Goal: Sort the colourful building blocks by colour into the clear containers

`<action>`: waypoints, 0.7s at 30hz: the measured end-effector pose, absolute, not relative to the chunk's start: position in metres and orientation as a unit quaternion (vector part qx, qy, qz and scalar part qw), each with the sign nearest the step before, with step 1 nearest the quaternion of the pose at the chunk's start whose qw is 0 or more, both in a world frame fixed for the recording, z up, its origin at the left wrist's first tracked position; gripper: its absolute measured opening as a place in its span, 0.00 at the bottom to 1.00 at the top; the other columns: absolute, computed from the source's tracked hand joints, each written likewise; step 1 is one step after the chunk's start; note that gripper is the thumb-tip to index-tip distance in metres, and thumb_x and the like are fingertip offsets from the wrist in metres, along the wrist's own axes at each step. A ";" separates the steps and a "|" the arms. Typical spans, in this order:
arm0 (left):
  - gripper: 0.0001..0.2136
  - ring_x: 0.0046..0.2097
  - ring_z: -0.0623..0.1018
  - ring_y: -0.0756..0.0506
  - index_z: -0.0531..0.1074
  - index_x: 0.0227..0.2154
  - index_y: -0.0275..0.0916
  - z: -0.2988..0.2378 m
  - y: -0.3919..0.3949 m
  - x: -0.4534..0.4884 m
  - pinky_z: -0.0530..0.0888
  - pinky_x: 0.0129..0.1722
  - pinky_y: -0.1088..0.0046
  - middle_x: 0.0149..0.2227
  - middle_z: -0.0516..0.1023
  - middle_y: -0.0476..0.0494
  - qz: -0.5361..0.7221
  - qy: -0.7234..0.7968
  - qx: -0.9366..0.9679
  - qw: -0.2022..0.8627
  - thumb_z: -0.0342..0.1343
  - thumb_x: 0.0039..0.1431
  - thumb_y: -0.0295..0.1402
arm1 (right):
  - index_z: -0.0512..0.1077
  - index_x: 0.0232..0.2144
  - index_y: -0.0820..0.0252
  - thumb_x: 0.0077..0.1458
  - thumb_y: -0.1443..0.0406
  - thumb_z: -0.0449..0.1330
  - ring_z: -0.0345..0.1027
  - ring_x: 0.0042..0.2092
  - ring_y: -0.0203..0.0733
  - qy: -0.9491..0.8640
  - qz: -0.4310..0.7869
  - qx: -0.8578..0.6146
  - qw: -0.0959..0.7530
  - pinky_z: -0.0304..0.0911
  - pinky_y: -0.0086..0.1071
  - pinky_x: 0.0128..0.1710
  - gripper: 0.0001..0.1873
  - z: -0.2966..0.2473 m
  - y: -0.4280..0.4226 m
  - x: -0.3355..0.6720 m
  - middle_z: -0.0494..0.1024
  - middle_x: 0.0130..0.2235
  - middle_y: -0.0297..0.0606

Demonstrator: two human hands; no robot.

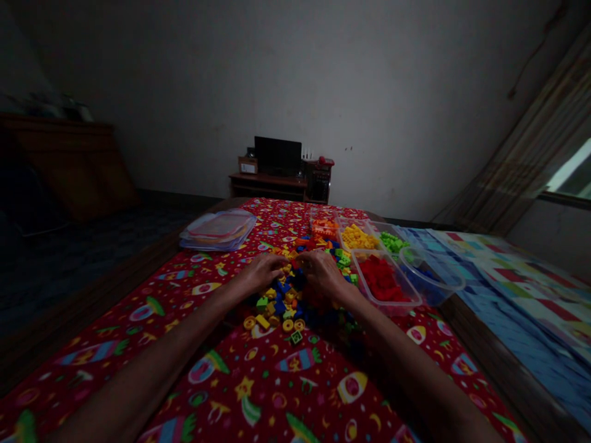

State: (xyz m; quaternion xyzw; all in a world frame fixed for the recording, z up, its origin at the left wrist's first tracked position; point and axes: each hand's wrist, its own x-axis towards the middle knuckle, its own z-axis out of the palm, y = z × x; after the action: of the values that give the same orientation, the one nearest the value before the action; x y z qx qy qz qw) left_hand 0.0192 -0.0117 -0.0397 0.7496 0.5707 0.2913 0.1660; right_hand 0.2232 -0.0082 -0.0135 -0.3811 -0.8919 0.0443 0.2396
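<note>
A mixed heap of small plastic building blocks (284, 295) in yellow, blue, green and orange lies on a red patterned tablecloth (258, 381). My left hand (264, 271) is at the heap's left side, its fingers curled together at the blocks. From the right, my right hand (322, 274) reaches over the heap with bent fingers pointing down into it. Whatever either hand pinches is too small and dark to make out. Yellow wheel-shaped pieces (288, 325) and a green square piece (296, 337) lie at the near edge.
Right of the heap stand clear tubs of red blocks (382, 278), yellow blocks (357, 237), orange blocks (324, 229) and green blocks (393, 243). A round tub (443, 284) holds blue blocks. Stacked plastic lids (219, 229) lie at left. A bed (521, 289) adjoins the right side.
</note>
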 end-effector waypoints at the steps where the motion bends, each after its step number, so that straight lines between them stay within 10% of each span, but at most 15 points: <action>1: 0.17 0.41 0.78 0.41 0.77 0.40 0.39 -0.038 -0.011 0.020 0.73 0.43 0.67 0.38 0.81 0.43 0.308 0.579 0.733 0.177 0.56 0.45 0.33 | 0.74 0.38 0.59 0.48 0.75 0.54 0.68 0.41 0.44 -0.890 0.043 -0.378 0.252 0.57 0.30 0.39 0.16 -0.014 -0.007 0.224 0.77 0.37 0.42; 10: 0.30 0.36 0.79 0.42 0.73 0.45 0.34 -0.024 -0.019 0.029 0.75 0.36 0.67 0.33 0.80 0.43 0.462 0.532 0.595 0.388 0.64 0.37 0.46 | 0.70 0.44 0.60 0.54 0.72 0.53 0.71 0.38 0.40 -0.868 0.118 -0.351 0.331 0.60 0.29 0.37 0.15 -0.024 0.002 0.223 0.78 0.38 0.40; 21: 0.30 0.35 0.78 0.43 0.71 0.42 0.34 -0.027 -0.021 0.051 0.74 0.35 0.68 0.31 0.78 0.46 0.478 0.538 0.588 0.369 0.64 0.36 0.47 | 0.74 0.46 0.61 0.51 0.66 0.60 0.72 0.35 0.38 -0.849 0.244 -0.336 0.327 0.61 0.26 0.33 0.18 -0.020 -0.003 0.211 0.80 0.36 0.36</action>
State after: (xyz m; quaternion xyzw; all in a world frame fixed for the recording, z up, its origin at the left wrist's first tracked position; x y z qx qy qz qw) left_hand 0.0506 -0.0214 -0.0267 0.5876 0.5383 0.4780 0.3693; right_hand 0.2107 -0.0028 -0.0200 -0.3363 -0.8486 0.2440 0.3275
